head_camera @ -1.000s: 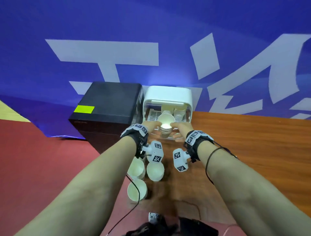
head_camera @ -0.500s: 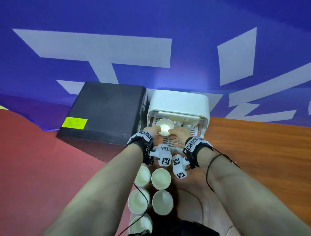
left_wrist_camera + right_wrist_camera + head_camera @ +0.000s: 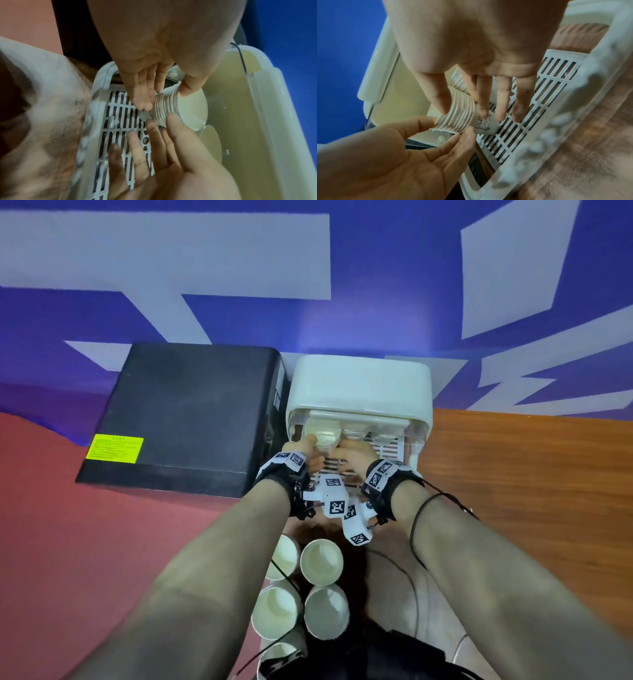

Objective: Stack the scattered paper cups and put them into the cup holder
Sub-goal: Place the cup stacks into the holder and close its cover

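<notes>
In the head view the left hand [image 3: 301, 451] and right hand [image 3: 352, 455] are covering most of the cup stack [image 3: 323, 436]; only its mouth is showing. The cup holder [image 3: 359, 385] lid is shading the interior, so the cups [image 3: 356, 433] already inside are too dim to count. Forearms are hiding parts of the loose cups [image 3: 322, 559]; the lowest one is running off the bottom edge. The yellow label [image 3: 114, 447] print is too small to read. In the right wrist view the holder's near rim [image 3: 556, 121] is blurring out.
</notes>
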A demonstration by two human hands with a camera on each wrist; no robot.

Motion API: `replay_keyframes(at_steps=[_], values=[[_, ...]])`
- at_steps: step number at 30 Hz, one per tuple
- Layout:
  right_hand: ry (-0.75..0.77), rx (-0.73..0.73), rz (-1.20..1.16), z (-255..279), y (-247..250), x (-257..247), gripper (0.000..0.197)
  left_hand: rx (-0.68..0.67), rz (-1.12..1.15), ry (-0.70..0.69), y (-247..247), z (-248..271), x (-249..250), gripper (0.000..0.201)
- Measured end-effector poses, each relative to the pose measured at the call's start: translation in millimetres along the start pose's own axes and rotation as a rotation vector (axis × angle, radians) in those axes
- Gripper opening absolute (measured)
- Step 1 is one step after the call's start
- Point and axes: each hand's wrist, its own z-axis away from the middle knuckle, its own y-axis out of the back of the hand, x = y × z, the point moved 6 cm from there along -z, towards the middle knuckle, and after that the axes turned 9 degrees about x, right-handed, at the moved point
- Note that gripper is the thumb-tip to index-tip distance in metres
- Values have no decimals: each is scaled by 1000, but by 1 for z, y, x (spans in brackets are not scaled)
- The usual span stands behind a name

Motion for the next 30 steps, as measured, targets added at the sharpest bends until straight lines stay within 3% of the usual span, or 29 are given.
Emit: replay_keyframes(at_steps=[8,15,19,21,23,26,30], values=[[0,-42,-34,-10,-3,-4,40,-47,117,3,-15,-12,8,17],[-88,104,-93,-17,15,5,36,-91,83,44,-24,-4,12,45],[-126,125,-66,-15,28,6,30,-65,83,-19,-23,-6,15,48],[-81,161,-44,-16,32,3,21,-81,84,-23,-26,-6,15,46],[33,228,135,-14,36,-4,14,-92,65,-7,-28,-6,17,45],[241,237,567,-7,36,-18,20,-120,69,46,-29,-9,18,42],[346,221,694,5,36,-27,25,-228,113,108,-30,-12,14,34]])
